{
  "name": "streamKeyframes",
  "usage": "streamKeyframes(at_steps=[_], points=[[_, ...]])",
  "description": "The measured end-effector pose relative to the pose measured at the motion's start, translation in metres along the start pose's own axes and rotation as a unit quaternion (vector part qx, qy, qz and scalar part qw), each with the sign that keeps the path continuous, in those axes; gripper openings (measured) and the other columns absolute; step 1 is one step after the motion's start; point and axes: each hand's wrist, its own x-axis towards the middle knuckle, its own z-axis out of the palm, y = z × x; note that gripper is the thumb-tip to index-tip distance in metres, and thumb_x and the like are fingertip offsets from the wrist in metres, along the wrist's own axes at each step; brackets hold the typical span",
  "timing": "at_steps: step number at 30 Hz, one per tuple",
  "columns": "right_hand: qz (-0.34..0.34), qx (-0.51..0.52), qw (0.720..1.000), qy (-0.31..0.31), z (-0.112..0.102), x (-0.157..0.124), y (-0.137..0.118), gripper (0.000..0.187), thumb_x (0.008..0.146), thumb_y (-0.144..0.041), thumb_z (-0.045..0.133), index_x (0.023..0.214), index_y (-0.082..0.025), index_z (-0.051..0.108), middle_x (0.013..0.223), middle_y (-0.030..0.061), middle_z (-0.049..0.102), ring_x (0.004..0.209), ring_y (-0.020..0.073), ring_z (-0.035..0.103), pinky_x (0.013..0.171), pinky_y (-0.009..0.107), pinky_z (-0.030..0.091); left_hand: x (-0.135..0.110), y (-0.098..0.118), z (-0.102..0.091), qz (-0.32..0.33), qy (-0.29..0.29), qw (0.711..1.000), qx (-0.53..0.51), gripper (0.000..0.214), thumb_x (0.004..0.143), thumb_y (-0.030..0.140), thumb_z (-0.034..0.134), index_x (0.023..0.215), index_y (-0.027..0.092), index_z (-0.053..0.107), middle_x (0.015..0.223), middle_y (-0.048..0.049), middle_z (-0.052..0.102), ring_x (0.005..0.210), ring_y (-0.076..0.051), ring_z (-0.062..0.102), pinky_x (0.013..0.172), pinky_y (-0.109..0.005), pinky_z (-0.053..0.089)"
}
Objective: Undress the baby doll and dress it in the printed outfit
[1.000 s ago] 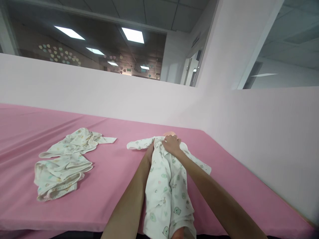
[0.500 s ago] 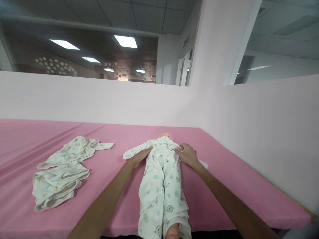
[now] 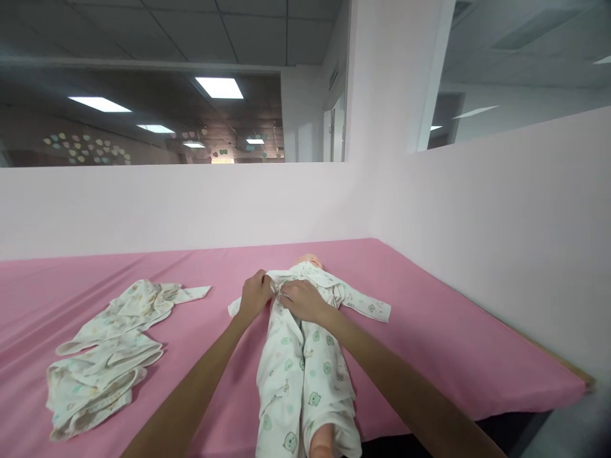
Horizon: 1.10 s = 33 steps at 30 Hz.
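A baby doll (image 3: 308, 261) lies on its back on the pink table (image 3: 429, 318), dressed in a white printed sleepsuit (image 3: 305, 375). Its head points away from me and one bare foot (image 3: 321, 442) shows at the near edge. My left hand (image 3: 254, 294) pinches the suit's left front edge at the chest. My right hand (image 3: 301, 300) lies curled on the chest beside it, fingers closed on the cloth. The suit's right sleeve (image 3: 367, 306) lies spread out to the right.
A crumpled pile of white printed baby clothes (image 3: 107, 346) lies on the table's left part. Pale partition walls (image 3: 477, 210) close off the far and right sides. The table's near edge runs along the bottom right.
Both hands have moved in from the doll's sides to the middle of its chest and closed on the suit. The camera view has shifted right and downward.
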Motion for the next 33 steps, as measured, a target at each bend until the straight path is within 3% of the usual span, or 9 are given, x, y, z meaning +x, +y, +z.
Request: streamKeyframes(at_steps=[3, 7, 10, 14, 19, 22, 25, 29, 33], points=[[0.026, -0.001, 0.999, 0.018, 0.003, 0.001, 0.002, 0.031, 0.097, -0.03, 0.041, 0.081, -0.016, 0.064, 0.094, 0.006, 0.066, 0.091, 0.0171, 0.058, 0.082, 0.029, 0.037, -0.011, -0.001, -0.008, 0.029, -0.027, 0.997, -0.065, 0.025, 0.089, 0.035, 0.039, 0.067, 0.021, 0.039, 0.061, 0.0032, 0.043, 0.059, -0.013, 0.039, 0.057, -0.024, 0.03], [0.02, 0.002, 1.0, 0.016, 0.008, 0.001, 0.003, 0.029, 0.096, -0.029, 0.042, 0.089, -0.017, 0.067, 0.103, 0.0063, 0.065, 0.1, 0.0184, 0.056, 0.088, 0.03, 0.036, -0.021, -0.001, -0.006, -0.011, -0.031, 0.987, -0.157, 0.037, 0.087, 0.048, 0.043, 0.065, 0.021, 0.031, 0.061, 0.0051, 0.03, 0.057, -0.01, 0.032, 0.053, -0.022, 0.029], [0.031, -0.009, 0.999, 0.014, 0.01, 0.002, 0.002, 0.03, 0.096, -0.029, 0.041, 0.098, -0.018, 0.068, 0.11, 0.0078, 0.064, 0.107, 0.0197, 0.054, 0.092, 0.032, 0.034, -0.024, 0.008, -0.001, -0.018, -0.06, 0.978, -0.199, 0.038, 0.086, 0.049, 0.046, 0.065, 0.021, 0.03, 0.061, 0.0054, 0.028, 0.056, -0.01, 0.029, 0.052, -0.022, 0.027], [0.058, -0.034, 0.998, -0.009, 0.01, 0.004, 0.007, 0.028, 0.092, -0.027, 0.045, 0.095, -0.014, 0.069, 0.107, 0.0113, 0.067, 0.107, 0.0229, 0.054, 0.093, 0.033, 0.033, -0.03, 0.015, -0.005, 0.037, -0.131, 0.985, -0.107, 0.032, 0.084, 0.038, 0.047, 0.063, 0.02, 0.031, 0.061, 0.0042, 0.034, 0.059, -0.011, 0.033, 0.055, -0.023, 0.027], [0.071, -0.024, 0.997, -0.005, 0.012, 0.002, 0.012, 0.03, 0.095, -0.029, 0.041, 0.093, -0.016, 0.067, 0.107, 0.0096, 0.068, 0.105, 0.0217, 0.056, 0.093, 0.034, 0.034, -0.045, -0.014, -0.015, 0.082, -0.108, 0.981, 0.136, 0.017, 0.083, 0.024, 0.043, 0.07, 0.021, 0.032, 0.068, 0.0008, 0.045, 0.065, -0.016, 0.04, 0.058, -0.026, 0.026], [0.076, -0.026, 0.997, 0.009, 0.015, 0.001, 0.011, 0.029, 0.096, -0.029, 0.04, 0.097, -0.016, 0.066, 0.11, 0.0098, 0.066, 0.107, 0.0214, 0.055, 0.096, 0.034, 0.034, -0.056, -0.028, -0.01, 0.073, -0.118, 0.968, 0.207, 0.004, 0.084, 0.019, 0.038, 0.082, 0.022, 0.04, 0.077, -0.0042, 0.055, 0.073, -0.021, 0.049, 0.062, -0.029, 0.031], [0.082, -0.017, 0.996, 0.018, 0.017, 0.001, 0.01, 0.026, 0.095, -0.028, 0.041, 0.095, -0.017, 0.065, 0.11, 0.0088, 0.066, 0.107, 0.0205, 0.055, 0.096, 0.032, 0.035, -0.065, -0.029, 0.002, 0.079, -0.137, 0.965, 0.211, 0.011, 0.087, 0.024, 0.039, 0.096, 0.021, 0.044, 0.093, -0.0099, 0.062, 0.085, -0.026, 0.055, 0.069, -0.033, 0.036], [0.069, 0.001, 0.997, 0.03, 0.014, -0.001, 0.01, 0.023, 0.094, -0.027, 0.043, 0.09, -0.017, 0.063, 0.102, 0.0075, 0.067, 0.098, 0.0194, 0.057, 0.09, 0.031, 0.037, -0.069, -0.025, 0.008, 0.112, -0.14, 0.969, 0.172, 0.015, 0.087, 0.031, 0.044, 0.097, 0.021, 0.049, 0.109, -0.013, 0.062, 0.101, -0.029, 0.056, 0.081, -0.036, 0.038], [0.042, 0.02, 0.998, 0.053, 0.006, -0.014, 0.014, 0.028, 0.096, -0.021, 0.037, 0.084, -0.019, 0.062, 0.086, 0.004, 0.064, 0.084, 0.0167, 0.056, 0.079, 0.028, 0.038, -0.064, -0.022, -0.001, 0.054, -0.114, 0.983, 0.135, 0.013, 0.088, 0.03, 0.042, 0.092, 0.022, 0.05, 0.097, -0.0077, 0.064, 0.088, -0.025, 0.057, 0.073, -0.033, 0.038]])
